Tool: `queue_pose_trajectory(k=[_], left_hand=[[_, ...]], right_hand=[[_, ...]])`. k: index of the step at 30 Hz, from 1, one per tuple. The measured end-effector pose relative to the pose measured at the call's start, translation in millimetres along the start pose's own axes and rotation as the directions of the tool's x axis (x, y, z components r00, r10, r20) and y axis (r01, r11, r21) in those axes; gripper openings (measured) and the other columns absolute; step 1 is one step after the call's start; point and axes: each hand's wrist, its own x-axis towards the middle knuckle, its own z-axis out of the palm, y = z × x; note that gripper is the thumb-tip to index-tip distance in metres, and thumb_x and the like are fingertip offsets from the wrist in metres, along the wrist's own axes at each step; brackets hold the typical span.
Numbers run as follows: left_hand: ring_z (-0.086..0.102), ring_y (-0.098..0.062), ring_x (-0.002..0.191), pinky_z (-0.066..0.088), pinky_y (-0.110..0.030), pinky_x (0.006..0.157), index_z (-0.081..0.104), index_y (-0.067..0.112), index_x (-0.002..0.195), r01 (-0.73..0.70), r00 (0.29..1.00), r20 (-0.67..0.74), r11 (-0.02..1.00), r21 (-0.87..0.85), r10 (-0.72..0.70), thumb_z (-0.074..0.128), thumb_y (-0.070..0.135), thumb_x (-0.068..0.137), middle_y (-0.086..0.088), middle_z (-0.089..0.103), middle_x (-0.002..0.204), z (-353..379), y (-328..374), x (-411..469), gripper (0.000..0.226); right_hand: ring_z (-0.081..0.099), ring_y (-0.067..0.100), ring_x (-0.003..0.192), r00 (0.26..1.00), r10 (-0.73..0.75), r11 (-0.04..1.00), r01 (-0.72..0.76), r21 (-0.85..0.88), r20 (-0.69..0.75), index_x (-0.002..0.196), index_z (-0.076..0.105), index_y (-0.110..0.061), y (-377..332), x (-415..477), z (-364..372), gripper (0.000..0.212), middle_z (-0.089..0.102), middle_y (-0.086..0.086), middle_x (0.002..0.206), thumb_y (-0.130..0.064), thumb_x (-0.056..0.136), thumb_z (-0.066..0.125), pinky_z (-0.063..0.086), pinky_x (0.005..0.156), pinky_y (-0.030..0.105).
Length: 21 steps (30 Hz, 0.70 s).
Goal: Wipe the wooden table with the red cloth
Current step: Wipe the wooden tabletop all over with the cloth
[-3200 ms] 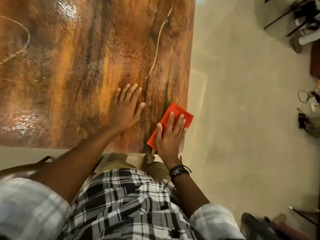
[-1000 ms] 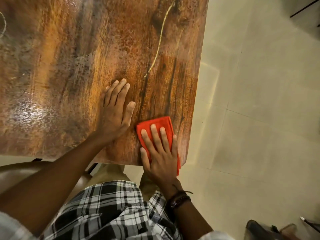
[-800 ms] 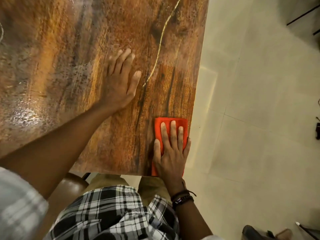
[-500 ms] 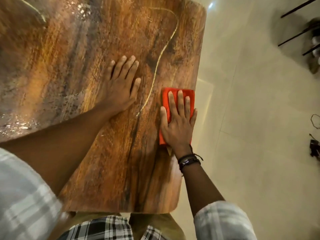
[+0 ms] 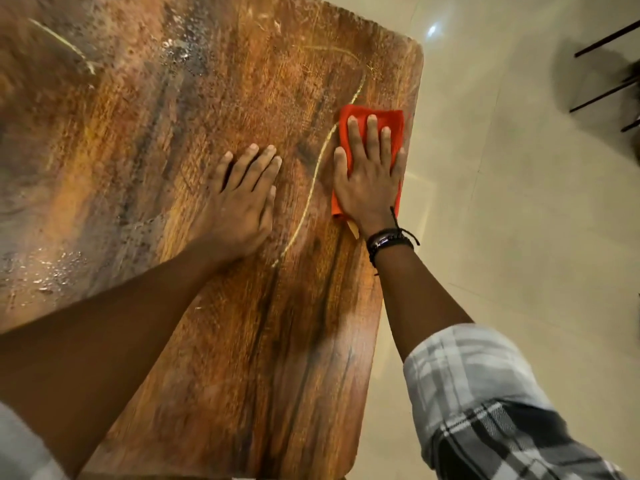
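The wooden table (image 5: 145,140) fills the left and middle of the head view, its grain dark brown and orange with a pale curved line. A folded red cloth (image 5: 393,117) lies near the table's right edge, toward the far corner. My right hand (image 5: 369,183) presses flat on the cloth with fingers spread, covering most of it. My left hand (image 5: 242,199) rests flat on the bare wood just left of the pale line, holding nothing.
The table's right edge (image 5: 403,216) drops to a cream tiled floor (image 5: 512,237). Dark thin furniture legs (image 5: 602,95) stand at the far right. Shiny wet-looking patches (image 5: 59,271) show on the table's left side.
My right hand has slid the red cloth from the near right corner along the right edge toward the far corner. My left hand moved forward on the wood too, staying flat.
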Motion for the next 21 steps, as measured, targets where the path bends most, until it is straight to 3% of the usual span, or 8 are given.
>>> queue_pose_trajectory(k=[4, 11, 21], left_hand=[[0.018, -0.022, 0.153, 0.013, -0.050, 0.124, 0.032, 0.009, 0.154, 0.001, 0.999, -0.039, 0.999, -0.053, -0.003, 0.027, 0.024, 0.104, -0.007, 0.029, 0.163, -2.3, 1.7, -0.3, 0.052], [0.022, -0.019, 0.151, 0.009, -0.040, 0.125, 0.041, 0.010, 0.149, 0.003, 0.993, -0.115, 0.983, -0.185, -0.025, 0.028, 0.023, 0.102, -0.006, 0.035, 0.160, -3.3, 1.3, -0.2, 0.051], [0.019, -0.019, 0.152, 0.010, -0.044, 0.125, 0.038, 0.009, 0.151, 0.029, 0.996, -0.079, 0.979, -0.203, -0.046, 0.029, 0.023, 0.102, -0.007, 0.032, 0.161, -4.7, -0.5, 0.5, 0.051]], right_hand=[[0.012, 0.024, 0.155, 0.988, -0.152, 0.988, 0.153, 0.027, -0.024, 0.157, 0.027, -0.028, -24.1, -68.2, 7.0, 0.058, 0.019, 0.003, 0.167, -0.047, 0.103, 0.026, 0.002, 0.124, 0.051], [0.000, 0.017, 0.156, 0.944, -0.303, 0.952, 0.295, 0.074, 0.132, 0.159, 0.020, -0.033, -46.6, -204.9, 6.8, 0.056, 0.010, -0.005, 0.168, -0.045, 0.106, 0.034, 0.005, 0.125, 0.053], [0.014, 0.021, 0.155, 0.995, -0.090, 0.994, 0.092, 0.059, -0.037, 0.156, 0.029, -0.033, -34.3, -55.1, 11.4, 0.055, 0.022, -0.002, 0.166, -0.046, 0.103, 0.030, 0.005, 0.124, 0.052]])
